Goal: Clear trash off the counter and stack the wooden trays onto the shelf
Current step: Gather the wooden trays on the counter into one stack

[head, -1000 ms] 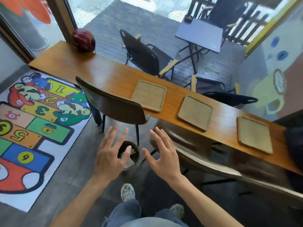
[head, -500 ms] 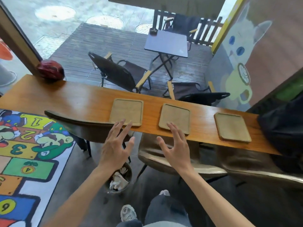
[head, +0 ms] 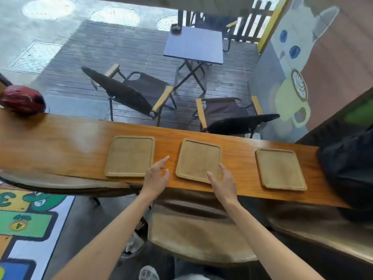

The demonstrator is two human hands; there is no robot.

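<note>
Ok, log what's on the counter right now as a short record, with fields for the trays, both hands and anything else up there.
surface: long wooden counter along the window
trays: three wooden trays, all empty, lying flat and apart in a row
left tray: untouched
middle tray: between the two hands
right tray: untouched
left hand: open, empty, over the gap between left and middle trays
right hand: open, empty, at the middle tray's near right corner
other items: dark red helmet at far left, black bag at far right
trash on counter: none visible

Both hands point(head: 156, 179) nearer middle tray point(head: 198, 163)
</note>
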